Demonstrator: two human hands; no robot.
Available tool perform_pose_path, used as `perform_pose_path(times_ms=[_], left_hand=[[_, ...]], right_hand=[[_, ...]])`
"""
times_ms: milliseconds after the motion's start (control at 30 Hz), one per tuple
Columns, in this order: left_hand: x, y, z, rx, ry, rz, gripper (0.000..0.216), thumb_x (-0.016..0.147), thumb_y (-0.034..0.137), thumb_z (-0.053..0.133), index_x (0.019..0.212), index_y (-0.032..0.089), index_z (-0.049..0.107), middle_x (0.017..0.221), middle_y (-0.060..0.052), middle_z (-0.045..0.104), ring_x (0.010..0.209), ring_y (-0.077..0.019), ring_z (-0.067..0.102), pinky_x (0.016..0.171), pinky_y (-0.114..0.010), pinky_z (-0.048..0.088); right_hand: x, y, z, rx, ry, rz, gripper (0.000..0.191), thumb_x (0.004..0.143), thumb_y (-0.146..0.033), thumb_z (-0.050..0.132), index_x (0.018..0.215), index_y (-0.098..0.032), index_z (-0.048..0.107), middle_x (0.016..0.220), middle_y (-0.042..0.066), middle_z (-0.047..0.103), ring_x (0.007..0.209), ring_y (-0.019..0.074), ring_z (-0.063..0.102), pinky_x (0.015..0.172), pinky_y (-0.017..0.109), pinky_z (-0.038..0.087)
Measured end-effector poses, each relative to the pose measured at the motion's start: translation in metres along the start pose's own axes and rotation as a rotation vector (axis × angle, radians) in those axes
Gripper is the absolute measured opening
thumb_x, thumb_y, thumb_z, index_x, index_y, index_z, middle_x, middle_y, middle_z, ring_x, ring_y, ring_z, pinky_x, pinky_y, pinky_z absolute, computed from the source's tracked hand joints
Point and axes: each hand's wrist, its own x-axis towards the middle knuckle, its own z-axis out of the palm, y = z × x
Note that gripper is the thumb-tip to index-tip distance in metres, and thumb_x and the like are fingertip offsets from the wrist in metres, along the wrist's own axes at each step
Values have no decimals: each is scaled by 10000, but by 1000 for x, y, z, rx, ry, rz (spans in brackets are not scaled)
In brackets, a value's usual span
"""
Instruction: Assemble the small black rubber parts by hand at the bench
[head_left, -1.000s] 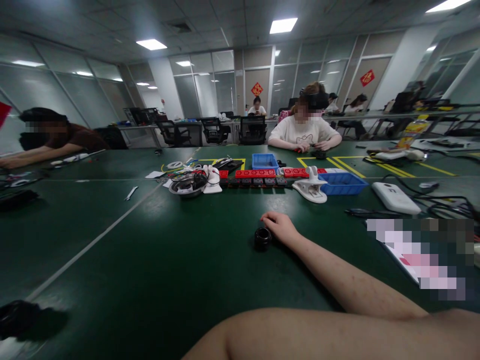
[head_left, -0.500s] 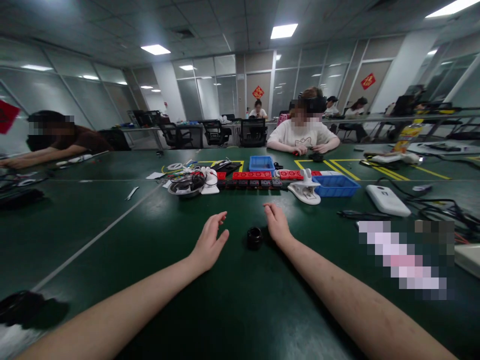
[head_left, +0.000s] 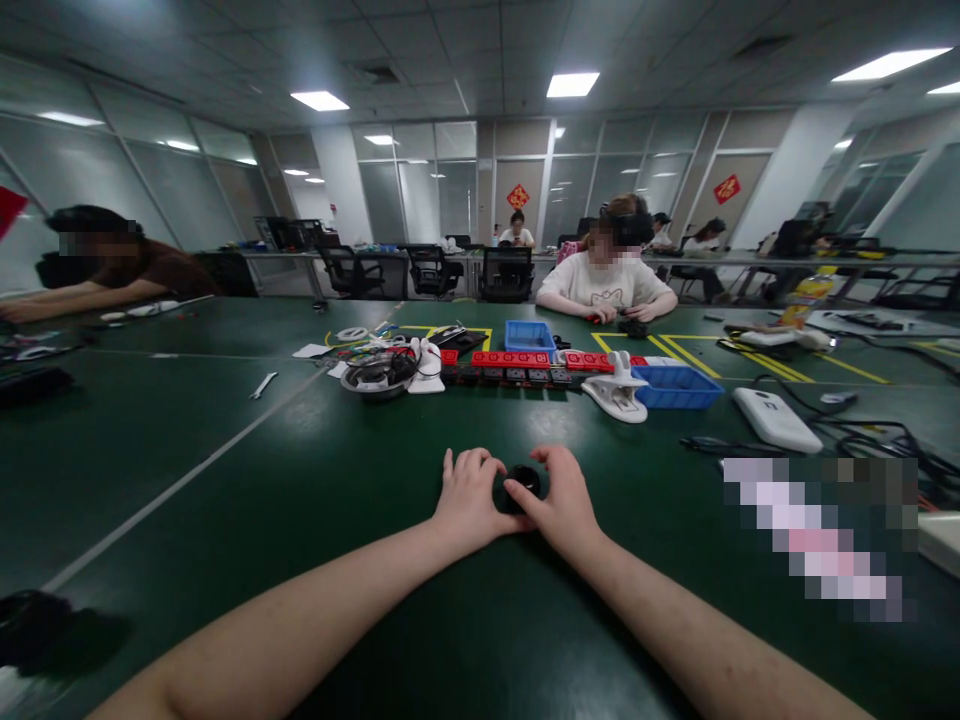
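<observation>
A small round black object with a hollow, glossy top (head_left: 525,482) rests on the green tabletop in front of me; its exact kind is unclear. My left hand (head_left: 470,505) curls around its left side, with the thumb reaching along the near edge. From the right, my right hand (head_left: 568,505) closes on it, the thumb over the near left part of the top and the forefinger at the far edge. Fingers hide much of its sides.
Beyond my hands lie a metal bowl of cables (head_left: 379,375), white clamps (head_left: 619,390), a red-and-black strip (head_left: 517,360) and blue bins (head_left: 679,385). A white device (head_left: 776,418) and black cables are on the right. A person (head_left: 611,270) sits across the table.
Both hands, which were apart with the fingers stretched on either side of the black object, have come together around it. The camera view has shifted slightly.
</observation>
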Motion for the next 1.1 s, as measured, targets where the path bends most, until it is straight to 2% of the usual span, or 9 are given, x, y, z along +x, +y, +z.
perform_pose_path(times_ms=[100, 233, 367, 500, 600, 700, 800, 967, 1100], left_hand=[[3, 1, 0, 14, 9, 32, 500, 539, 509, 722, 889, 185, 573, 973, -60, 497, 1020, -282, 454, 1027, -590, 122], [6, -1, -2, -20, -15, 88, 303, 616, 376, 685, 832, 191, 583, 937, -39, 519, 974, -253, 481, 1037, -548, 152], [7, -7, -3, -106, -70, 175, 344, 608, 320, 685, 913, 192, 590, 968, -36, 529, 959, -241, 489, 1033, -508, 206], [9, -13, -5, -224, -148, 249, 378, 599, 273, 702, 949, 177, 594, 992, -52, 521, 953, -231, 480, 876, -366, 410], [10, -13, -8, -283, -211, 288, 366, 613, 250, 702, 957, 191, 590, 982, -41, 531, 937, -218, 485, 836, -330, 424], [11, -14, -11, -292, -256, 286, 342, 611, 244, 708, 930, 201, 593, 986, -34, 540, 937, -219, 490, 845, -338, 417], [11, -15, -11, -290, -281, 284, 365, 599, 238, 714, 938, 195, 585, 1023, -43, 531, 974, -231, 482, 870, -352, 407], [7, -11, -9, -279, -220, 267, 622, 575, 379, 736, 1101, 176, 473, 1095, -73, 494, 1016, -252, 465, 920, -396, 380], [0, 0, -7, -156, -136, 172, 561, 582, 402, 709, 1031, 170, 464, 1014, -65, 503, 969, -265, 477, 896, -440, 383]], right_hand=[[3, 4, 5, -14, -31, -5, 239, 681, -352, 617, 792, -180, 494, 793, 49, 511, 773, 222, 485, 702, 363, 402], [6, 5, 7, 10, -84, -18, 169, 695, -304, 590, 778, -187, 500, 785, 41, 522, 749, 203, 494, 674, 334, 412], [4, 2, 0, 127, -165, -66, 114, 733, -248, 534, 838, -203, 541, 842, 55, 552, 809, 216, 509, 714, 350, 421], [1, -1, -8, 268, -267, -167, 247, 732, -149, 451, 920, -240, 583, 911, 41, 592, 900, 219, 509, 803, 374, 404], [1, -2, -10, 327, -302, -174, 288, 709, -124, 410, 898, -250, 588, 886, 33, 602, 900, 221, 510, 807, 379, 403], [0, -4, -10, 330, -322, -147, 204, 726, -155, 439, 853, -238, 575, 882, 41, 585, 909, 226, 504, 809, 382, 404], [-2, -5, -9, 300, -333, -151, 105, 762, -228, 511, 849, -227, 571, 960, 55, 554, 962, 233, 485, 840, 381, 394], [-4, -3, -8, 269, -271, -187, 273, 789, -344, 528, 1029, -216, 525, 1030, 76, 528, 993, 240, 469, 873, 389, 374], [-4, -2, -6, 225, -243, -147, 322, 775, -425, 525, 984, -181, 506, 936, 76, 540, 867, 229, 495, 781, 382, 406]])
